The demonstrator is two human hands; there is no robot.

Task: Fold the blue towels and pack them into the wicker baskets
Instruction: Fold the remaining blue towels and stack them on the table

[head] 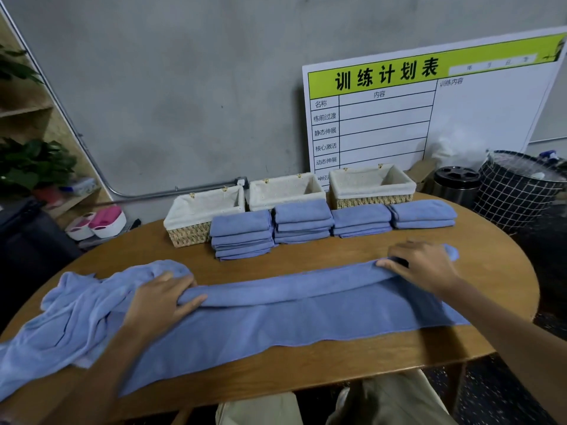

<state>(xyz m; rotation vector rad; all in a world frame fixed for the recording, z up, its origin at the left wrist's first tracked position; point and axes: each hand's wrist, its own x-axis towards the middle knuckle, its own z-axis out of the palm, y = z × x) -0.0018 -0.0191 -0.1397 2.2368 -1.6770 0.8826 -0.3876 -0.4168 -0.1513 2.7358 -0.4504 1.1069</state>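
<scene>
A long blue towel [276,317] lies spread across the wooden table [322,253], its far edge doubled over toward me. My left hand [159,302] grips that folded edge at the left. My right hand [420,265] grips the same edge at the right. More blue towel cloth [70,308] lies bunched at the table's left end. Several stacks of folded blue towels [242,234] [302,220] [362,220] [423,214] stand in a row in front of three lined wicker baskets [196,216] [285,191] [371,184], which hold nothing that I can see.
A white board with a green header [429,111] leans on the grey wall behind the baskets. A black bin [457,182] and a checked hamper [518,185] stand at the right. Shelves with plants [33,161] are on the left. My knees show under the table's near edge.
</scene>
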